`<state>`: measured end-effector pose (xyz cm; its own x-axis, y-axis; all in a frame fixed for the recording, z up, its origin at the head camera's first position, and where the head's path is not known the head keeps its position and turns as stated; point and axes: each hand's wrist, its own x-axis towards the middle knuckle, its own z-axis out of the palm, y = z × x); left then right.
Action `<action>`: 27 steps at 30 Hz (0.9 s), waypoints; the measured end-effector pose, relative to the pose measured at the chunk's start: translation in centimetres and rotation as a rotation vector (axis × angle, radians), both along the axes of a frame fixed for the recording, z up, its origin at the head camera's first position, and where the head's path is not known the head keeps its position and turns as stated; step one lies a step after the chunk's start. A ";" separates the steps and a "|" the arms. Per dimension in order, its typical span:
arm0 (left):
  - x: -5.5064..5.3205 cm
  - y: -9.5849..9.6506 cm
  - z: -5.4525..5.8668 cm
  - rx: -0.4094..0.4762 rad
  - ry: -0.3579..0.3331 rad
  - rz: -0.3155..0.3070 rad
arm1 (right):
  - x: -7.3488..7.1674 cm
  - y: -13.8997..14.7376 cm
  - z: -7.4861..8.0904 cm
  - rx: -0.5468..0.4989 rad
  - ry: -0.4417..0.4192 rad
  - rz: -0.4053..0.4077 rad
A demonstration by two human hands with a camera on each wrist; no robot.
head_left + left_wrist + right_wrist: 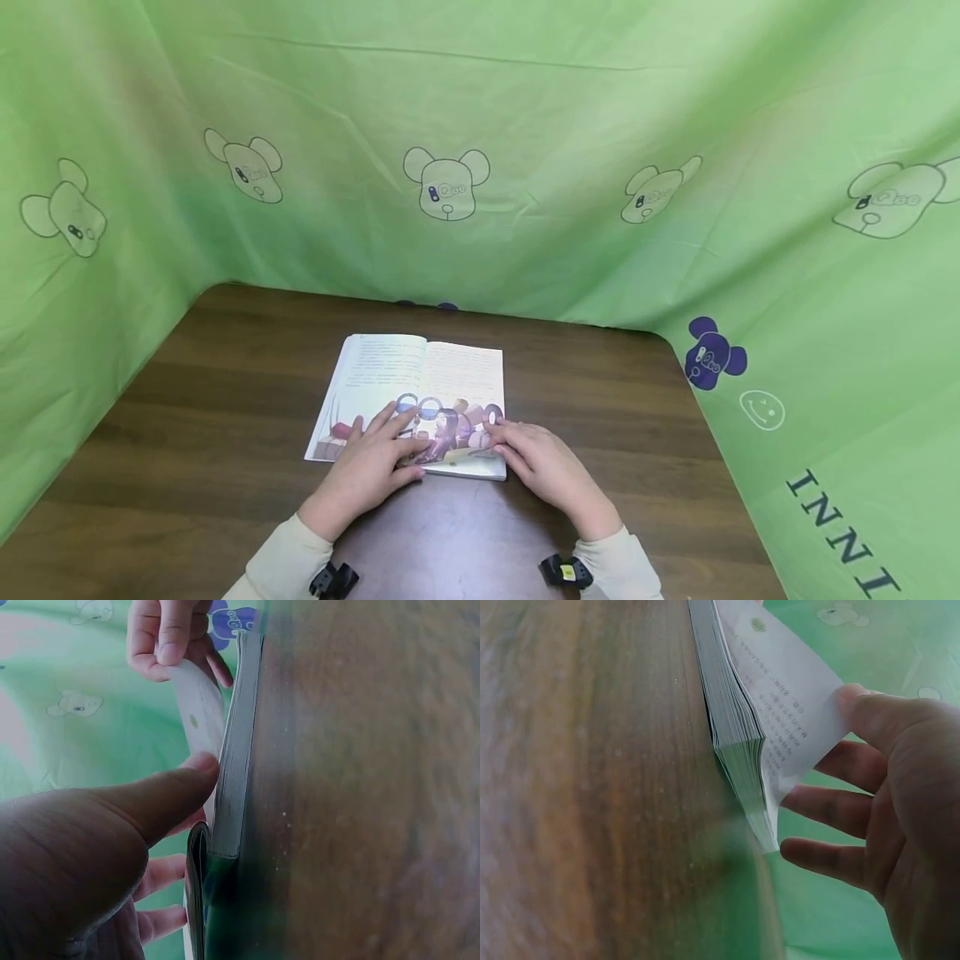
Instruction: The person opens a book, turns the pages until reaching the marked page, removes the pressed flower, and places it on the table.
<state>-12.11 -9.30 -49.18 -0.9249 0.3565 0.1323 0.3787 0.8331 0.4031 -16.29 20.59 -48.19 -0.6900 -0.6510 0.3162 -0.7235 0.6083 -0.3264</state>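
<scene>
An open book [386, 367] lies on the table, with printed text and a coloured picture across the lower part of its pages. My left hand [367, 468] rests on the book with fingers spread over the picture, its thumb near the bottom edge by the middle. At the lower right corner, my right hand [553, 467] pinches a page. In the right wrist view that page [799, 705] is lifted and bent away from the thick page stack [739, 742], held between thumb and fingers. The left wrist view shows the left thumb [172, 796] against the pages' lower edge.
The book sits on a dark brown wooden table [600, 392]. A green cloth [525, 100] printed with bear-like heads hangs around the table's back and sides. Small black devices are strapped at both wrists, including one on the right wrist [566, 572].
</scene>
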 end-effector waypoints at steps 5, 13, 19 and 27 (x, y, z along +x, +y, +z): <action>-0.1 0.1 -0.2 -0.001 0.017 0.019 | -0.1 0.1 -0.2 -0.015 0.075 -0.014; -0.1 0.1 -0.4 0.028 0.056 0.026 | -0.3 0.5 0.4 -0.084 0.081 -0.068; -0.2 0.1 -0.6 0.029 0.077 0.053 | -0.3 0.6 0.5 -0.110 0.076 -0.129; -0.1 0.2 -0.5 0.074 0.076 0.099 | -0.1 0.8 0.5 -0.063 0.027 -0.080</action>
<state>-12.26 -9.13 -49.66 -0.9413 0.2510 0.2257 0.3283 0.8366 0.4385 -16.41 21.38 -47.71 -0.7300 -0.5721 0.3739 -0.6822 0.6434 -0.3474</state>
